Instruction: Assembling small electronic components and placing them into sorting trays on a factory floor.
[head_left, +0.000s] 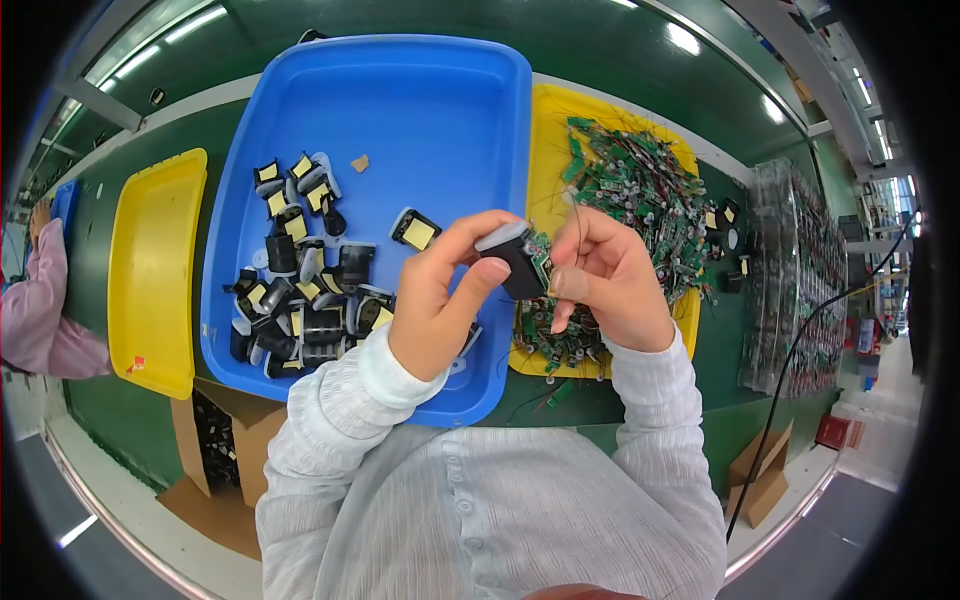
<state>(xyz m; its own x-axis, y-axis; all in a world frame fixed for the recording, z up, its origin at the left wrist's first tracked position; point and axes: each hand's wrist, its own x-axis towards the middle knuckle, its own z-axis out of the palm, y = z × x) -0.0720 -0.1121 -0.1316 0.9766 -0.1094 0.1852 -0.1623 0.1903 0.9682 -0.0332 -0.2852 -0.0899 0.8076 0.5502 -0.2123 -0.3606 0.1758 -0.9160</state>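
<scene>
Pinching a black housing [517, 274] between thumb and index finger, the left hand [425, 300] holds it near its grey-capped end, while the fingers of the right hand [622, 288] bend nearly together at a green circuit board [541, 258] on the housing's right side; whether they truly grip the board or only touch it, I cannot tell. The housing looks light, stiff and rather slick, so a firm hold on its broad faces suits it. The board seems fragile, best taken by its edges, away from components and any wires. Left of the left fingers, similar housings [325, 325] lie in a blue tray [400, 90]; just beyond the right fingers, loose boards [650, 185] heap up in a yellow tray [548, 115].
</scene>
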